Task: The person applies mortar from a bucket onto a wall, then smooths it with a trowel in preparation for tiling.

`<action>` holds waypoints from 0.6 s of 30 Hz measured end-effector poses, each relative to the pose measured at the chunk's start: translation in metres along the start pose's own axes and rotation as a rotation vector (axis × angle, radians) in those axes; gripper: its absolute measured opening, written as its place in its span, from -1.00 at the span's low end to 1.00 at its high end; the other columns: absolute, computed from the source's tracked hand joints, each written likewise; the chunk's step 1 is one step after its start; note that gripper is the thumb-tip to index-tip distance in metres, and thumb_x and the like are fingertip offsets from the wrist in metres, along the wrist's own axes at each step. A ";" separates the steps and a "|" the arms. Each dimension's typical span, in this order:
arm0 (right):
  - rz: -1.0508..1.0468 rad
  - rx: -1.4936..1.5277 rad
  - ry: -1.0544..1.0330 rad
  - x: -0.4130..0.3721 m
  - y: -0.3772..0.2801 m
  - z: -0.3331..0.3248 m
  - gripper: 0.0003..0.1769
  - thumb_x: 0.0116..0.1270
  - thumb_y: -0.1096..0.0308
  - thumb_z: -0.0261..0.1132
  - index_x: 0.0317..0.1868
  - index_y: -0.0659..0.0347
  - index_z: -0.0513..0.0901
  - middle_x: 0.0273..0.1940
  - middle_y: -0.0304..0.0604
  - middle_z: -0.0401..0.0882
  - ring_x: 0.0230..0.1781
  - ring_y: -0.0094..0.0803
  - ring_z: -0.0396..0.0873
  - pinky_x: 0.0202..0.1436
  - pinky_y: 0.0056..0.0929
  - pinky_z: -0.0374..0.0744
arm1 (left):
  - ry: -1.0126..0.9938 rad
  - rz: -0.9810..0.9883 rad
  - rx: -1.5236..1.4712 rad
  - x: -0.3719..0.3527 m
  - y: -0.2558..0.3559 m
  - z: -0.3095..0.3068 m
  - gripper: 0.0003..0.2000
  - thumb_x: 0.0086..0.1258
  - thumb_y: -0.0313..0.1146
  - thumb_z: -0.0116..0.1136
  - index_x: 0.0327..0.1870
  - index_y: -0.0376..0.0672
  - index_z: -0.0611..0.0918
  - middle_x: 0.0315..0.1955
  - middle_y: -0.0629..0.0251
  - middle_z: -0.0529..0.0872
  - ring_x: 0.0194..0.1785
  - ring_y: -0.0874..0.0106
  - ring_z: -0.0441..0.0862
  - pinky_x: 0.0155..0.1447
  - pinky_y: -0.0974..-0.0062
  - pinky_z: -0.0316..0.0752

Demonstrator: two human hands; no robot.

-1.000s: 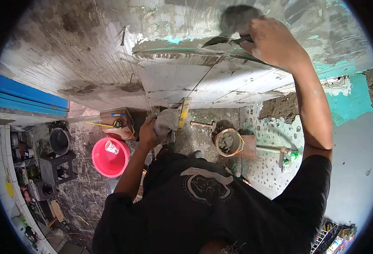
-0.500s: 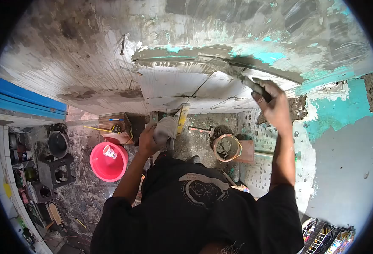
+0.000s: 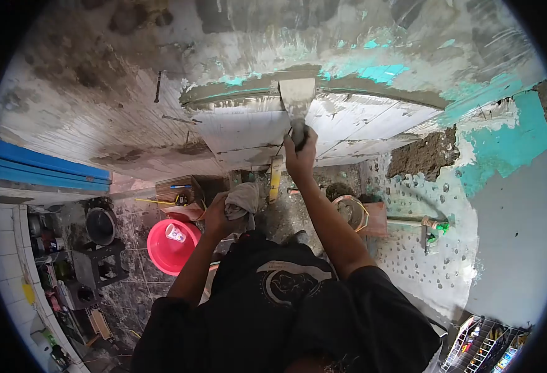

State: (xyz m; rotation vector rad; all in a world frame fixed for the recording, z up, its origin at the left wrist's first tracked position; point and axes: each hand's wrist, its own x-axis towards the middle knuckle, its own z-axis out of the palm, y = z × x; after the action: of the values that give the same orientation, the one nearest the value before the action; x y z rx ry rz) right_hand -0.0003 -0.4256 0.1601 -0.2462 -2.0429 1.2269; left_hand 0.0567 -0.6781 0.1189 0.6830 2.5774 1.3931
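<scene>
Right hand [image 3: 301,158] gripping a scraper [image 3: 297,112], long axis running forward, blade [image 3: 298,91] first, maybe touching the patchy wall [image 3: 255,37]; left hand [image 3: 216,217] clutching a rag [image 3: 243,200]. Grimy floor [image 3: 143,289] below.

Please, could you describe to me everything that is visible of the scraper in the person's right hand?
The scraper has a broad, flat, pale grey blade, apparently metal, which narrows toward a dark handle. The right hand grips this handle. The tool points away from the person, its wide edge over the grey mortar band above the white tiles. Whether the edge presses on the wall, I cannot tell.
</scene>
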 end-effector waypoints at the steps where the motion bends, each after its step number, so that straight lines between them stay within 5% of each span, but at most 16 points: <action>1: 0.009 -0.036 0.035 0.001 -0.001 0.005 -0.50 0.19 0.36 0.25 0.09 0.40 0.32 -0.11 0.19 0.46 -0.11 0.01 0.49 -0.01 -0.24 0.44 | 0.002 -0.011 -0.009 -0.002 0.001 -0.001 -0.47 -0.17 -0.29 0.40 -0.08 -0.24 0.55 -0.13 0.11 0.56 -0.05 0.11 0.54 0.01 0.31 0.44; 5: 0.013 -0.026 -0.031 -0.015 0.019 0.008 -0.47 0.19 0.32 0.26 0.08 0.43 0.32 -0.13 0.25 0.47 -0.21 0.03 0.52 -0.11 -0.22 0.48 | 0.011 -0.083 -0.039 -0.011 0.006 -0.007 -0.50 -0.15 -0.28 0.40 -0.10 -0.23 0.56 -0.17 0.10 0.57 -0.10 0.12 0.56 -0.02 0.33 0.46; 8: 0.323 -0.030 -0.284 -0.033 0.004 -0.021 -0.49 0.18 0.32 0.27 0.05 0.45 0.34 -0.14 0.24 0.49 -0.22 0.02 0.54 -0.12 -0.22 0.48 | 0.051 -0.084 -0.082 -0.015 0.005 -0.009 -0.55 -0.14 -0.29 0.40 -0.16 -0.23 0.57 -0.25 0.11 0.57 -0.15 0.14 0.57 -0.08 0.33 0.46; 11: 0.313 -0.034 -0.226 -0.055 0.000 -0.038 -0.50 0.19 0.32 0.25 0.06 0.45 0.36 -0.10 0.21 0.49 -0.19 0.00 0.54 -0.09 -0.22 0.48 | 0.056 -0.090 -0.046 -0.015 0.001 -0.011 -0.59 -0.14 -0.31 0.39 -0.21 -0.23 0.57 -0.31 0.12 0.57 -0.20 0.15 0.58 -0.12 0.32 0.46; 14: 0.140 -0.008 -0.003 -0.054 0.003 -0.036 -0.52 0.24 0.34 0.15 0.11 0.46 0.34 -0.06 0.20 0.47 -0.17 -0.01 0.52 -0.05 -0.20 0.46 | 0.089 -0.086 -0.048 -0.013 -0.001 -0.009 -0.59 -0.15 -0.33 0.39 -0.22 -0.23 0.57 -0.33 0.13 0.57 -0.20 0.15 0.58 -0.13 0.32 0.46; 18: -0.111 -0.175 0.012 -0.026 -0.010 -0.024 -0.48 0.26 0.44 0.00 0.22 0.50 0.25 0.01 0.27 0.38 0.00 0.05 0.36 0.09 -0.17 0.36 | 0.074 -0.069 -0.053 -0.006 0.003 -0.010 -0.60 -0.15 -0.34 0.42 -0.23 -0.20 0.56 -0.36 0.18 0.59 -0.22 0.23 0.60 -0.14 0.39 0.47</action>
State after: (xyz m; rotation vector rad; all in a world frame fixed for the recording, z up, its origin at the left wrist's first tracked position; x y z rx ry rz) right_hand 0.0365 -0.4273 0.1628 -0.2189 -2.1261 0.9784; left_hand 0.0598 -0.6869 0.1266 0.5396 2.5827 1.4863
